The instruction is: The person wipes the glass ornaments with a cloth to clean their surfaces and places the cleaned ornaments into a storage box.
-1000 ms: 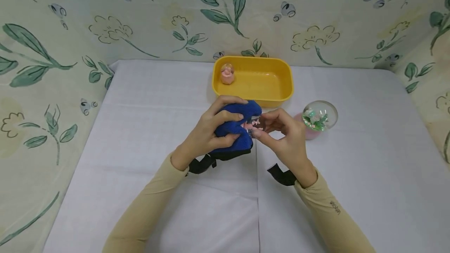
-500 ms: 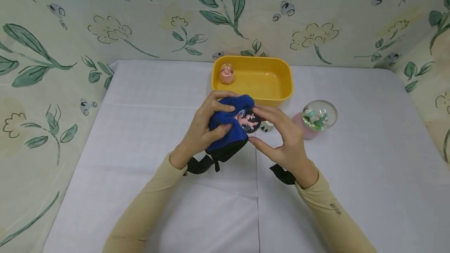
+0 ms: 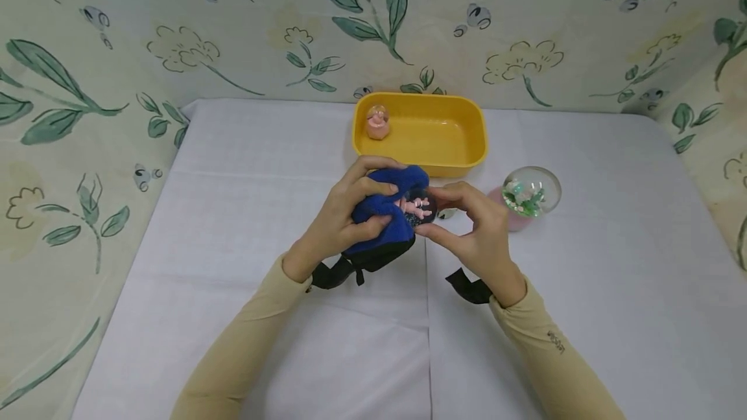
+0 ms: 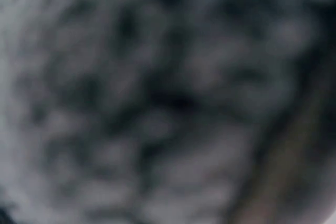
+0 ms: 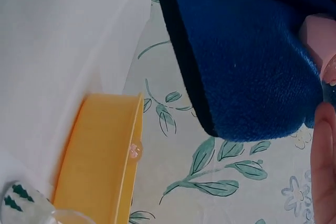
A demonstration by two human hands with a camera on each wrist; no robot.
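A small snow globe with a pink figure in its clear dome sits in a fold of plush blue cloth with a dark edge. My left hand grips the cloth around the globe's base end. With thumb and fingers, my right hand pinches the dome from the right. The right wrist view shows the globe's pink base against the cloth, with a finger beside it. Only a dark grey blur shows in the left wrist view.
Behind the hands stands a yellow tray holding a small pink snow globe. A larger pink-based globe stands right of my right hand. A white-based one with green tree marks is partly hidden behind that hand. Floral fabric hangs beyond the table.
The right fingers have shifted along the dome, uncovering the pink figure. Cloth and globe rose slightly away from me, then came back down. The tray and other globes stayed put.
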